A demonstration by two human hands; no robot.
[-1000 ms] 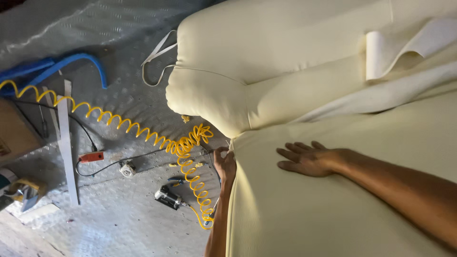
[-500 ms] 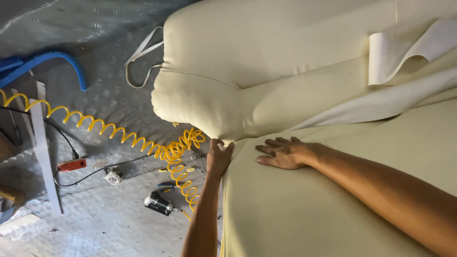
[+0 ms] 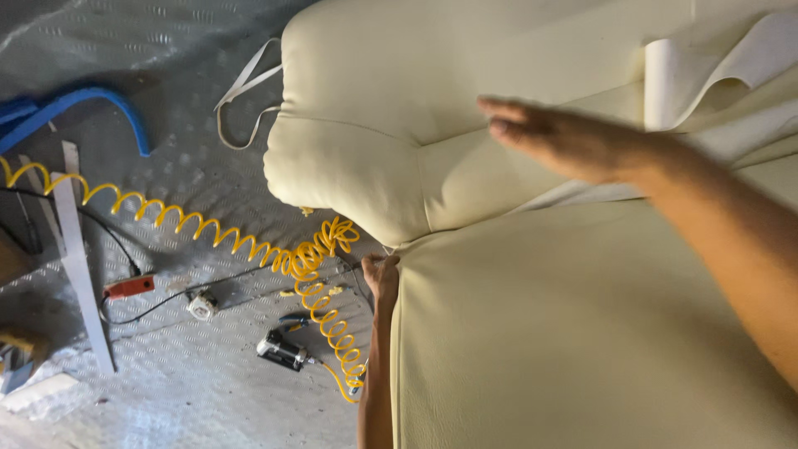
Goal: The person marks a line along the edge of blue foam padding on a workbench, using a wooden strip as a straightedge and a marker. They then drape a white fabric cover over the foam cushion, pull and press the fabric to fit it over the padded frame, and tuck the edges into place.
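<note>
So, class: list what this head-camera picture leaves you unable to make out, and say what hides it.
- Left hand: its fingers are tucked behind the edge of the cream cushion, so its grip is hidden.
- Right hand: motion blur smears the fingers.
- Tool on the floor: too small to identify.
- Yellow coiled hose: cut off by the left edge.

I see a pale cream sofa (image 3: 582, 333), plain and without any pattern, with a cream strip of cover (image 3: 715, 75) curling at its upper edge. A bright yellow coiled hose (image 3: 249, 241) runs across the floor (image 3: 166, 399), which is grey metal with a raised diamond tread pattern. A blue curved tube (image 3: 91, 104) lies at the upper left. Near the hose I see a small orange-red tool (image 3: 129, 288), a black and silver stapler (image 3: 283, 349), a white strap (image 3: 245, 91) and a grey-white slat (image 3: 79, 266).
</note>
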